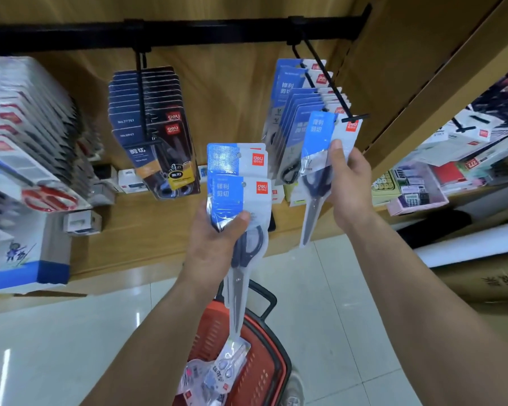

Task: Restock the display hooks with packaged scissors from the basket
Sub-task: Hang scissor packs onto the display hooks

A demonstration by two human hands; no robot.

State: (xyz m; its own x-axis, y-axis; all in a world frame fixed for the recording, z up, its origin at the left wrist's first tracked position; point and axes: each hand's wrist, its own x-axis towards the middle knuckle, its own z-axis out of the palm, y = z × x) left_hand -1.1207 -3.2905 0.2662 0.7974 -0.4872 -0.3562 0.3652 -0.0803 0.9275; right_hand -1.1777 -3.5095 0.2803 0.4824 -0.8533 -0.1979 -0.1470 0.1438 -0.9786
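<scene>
Head-cam view: two bare forearms reach up from btm of frame. L hand (pixel 214 238), ctr frame, grips a fanned stack of scissor packs (pixel 237 183). There are at least 2, blue-and-white cards w/ red logo, dark handles, blades pointing down. The thumb lies across the front and the fingers curl behind. R hand (pixel 351 186), right of ctr and higher, grips a single matching pack (pixel 320 142), thumb on its front. That pack's top edge sits right at the tip of the right hook (pixel 330 83); can't tell if the hang hole is on the prong.

Below the hands, btm ctr, a red basket (pixel 258 376) w/ black handle stands on pale glossy floor tiles (pixel 71 332). More clear packs (pixel 220 373) of small scissors lie inside it.

Further back, the right hook slants down toward the viewer, carrying a row of same blue packs (pixel 295 112) just behind the held one. Upper ctr-left, a second hook (pixel 143 89) holds a full row of dark navy packs (pixel 156 136), front one w/ yellow label. Both hooks hang off a black rail (pixel 203 32) across top of frame, against a wood-tone back panel (pixel 232 83). Far left, blurred rows of boxed red-handled scissors (pixel 33 159). Far right, a shelf w/ calculators (pixel 414 196) and other stationery.
</scene>
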